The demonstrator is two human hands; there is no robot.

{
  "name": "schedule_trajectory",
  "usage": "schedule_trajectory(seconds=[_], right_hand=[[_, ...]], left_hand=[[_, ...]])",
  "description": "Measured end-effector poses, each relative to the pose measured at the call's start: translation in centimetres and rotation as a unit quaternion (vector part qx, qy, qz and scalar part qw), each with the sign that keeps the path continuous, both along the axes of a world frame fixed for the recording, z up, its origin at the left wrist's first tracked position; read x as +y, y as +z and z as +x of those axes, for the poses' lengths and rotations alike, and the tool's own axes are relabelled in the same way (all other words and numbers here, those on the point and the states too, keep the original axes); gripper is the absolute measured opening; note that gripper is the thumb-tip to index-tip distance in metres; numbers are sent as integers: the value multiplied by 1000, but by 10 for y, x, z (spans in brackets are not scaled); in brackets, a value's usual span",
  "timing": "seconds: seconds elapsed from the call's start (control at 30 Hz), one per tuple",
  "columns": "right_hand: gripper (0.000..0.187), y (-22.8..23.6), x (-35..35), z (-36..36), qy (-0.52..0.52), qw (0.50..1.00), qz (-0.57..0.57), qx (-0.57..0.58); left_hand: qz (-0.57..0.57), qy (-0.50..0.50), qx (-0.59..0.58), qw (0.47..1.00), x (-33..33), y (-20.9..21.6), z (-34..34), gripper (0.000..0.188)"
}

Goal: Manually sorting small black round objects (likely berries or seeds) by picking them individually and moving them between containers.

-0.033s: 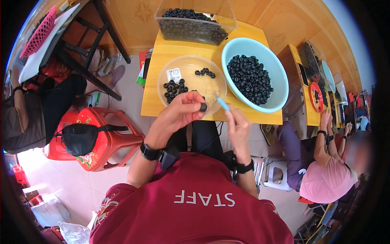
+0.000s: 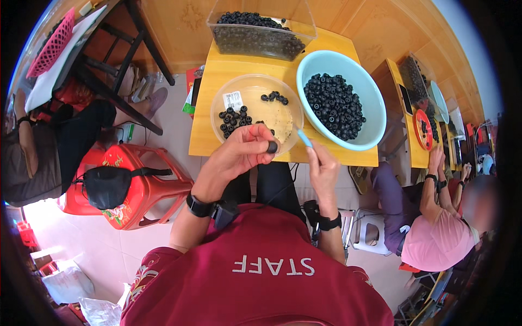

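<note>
Between the thumb and fingers of my left hand (image 2: 242,151) is a small black ring-shaped piece (image 2: 272,146). My right hand (image 2: 324,167) is closed round a slim tool with a light-blue handle (image 2: 304,138). Its tip points away from me, a little to the right of the held piece and apart from it; the tip's shape is too small to make out. Beneath and beyond the left hand lies a round, clear shallow tray (image 2: 274,117) with several loose black ring-shaped pieces (image 2: 231,117) in it.
A light-blue basin (image 2: 379,122) heaped with black pieces stands right of the tray on the yellow table (image 2: 348,156). A clear box (image 2: 302,26) of similar pieces sits behind. Red stools (image 2: 149,190) are at left; people sit on both sides, one in a pink shirt (image 2: 437,244) at right.
My right hand has shifted slightly right with the tool, so its tip is farther from the black piece. The left hand still pinches the piece and has barely moved.
</note>
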State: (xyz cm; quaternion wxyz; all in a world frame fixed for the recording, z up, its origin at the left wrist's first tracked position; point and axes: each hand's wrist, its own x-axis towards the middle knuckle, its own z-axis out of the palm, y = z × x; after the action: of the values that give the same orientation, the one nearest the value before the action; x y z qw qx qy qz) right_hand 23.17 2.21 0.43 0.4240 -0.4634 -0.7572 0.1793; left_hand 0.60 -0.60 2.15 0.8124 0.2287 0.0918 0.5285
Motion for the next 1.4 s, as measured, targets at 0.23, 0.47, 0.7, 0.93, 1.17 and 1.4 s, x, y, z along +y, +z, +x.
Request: schedule_trajectory(seconds=[0.23,0.47,0.7,0.93,1.17,1.4], right_hand=[[18,13,-12,5,2,997,-68,-31],[16,6,-15,9,-6,999,-40,-13],[19,-3,-29,24,-30,994,-104,2],[19,-17,-34,43,-61,994,-77,45],[19,-26,-29,48,-64,994,-85,38],[20,-15,-29,37,-51,988,-137,39]], left_hand=[[-32,43,9,999,4,0,-5,13],[-49,61,87,993,14,-3,-6,17],[-58,98,254,960,74,19,24,17],[50,89,338,936,116,59,54,33],[56,227,663,711,137,-26,-15,22],[163,231,806,520,145,-57,-12,22]])
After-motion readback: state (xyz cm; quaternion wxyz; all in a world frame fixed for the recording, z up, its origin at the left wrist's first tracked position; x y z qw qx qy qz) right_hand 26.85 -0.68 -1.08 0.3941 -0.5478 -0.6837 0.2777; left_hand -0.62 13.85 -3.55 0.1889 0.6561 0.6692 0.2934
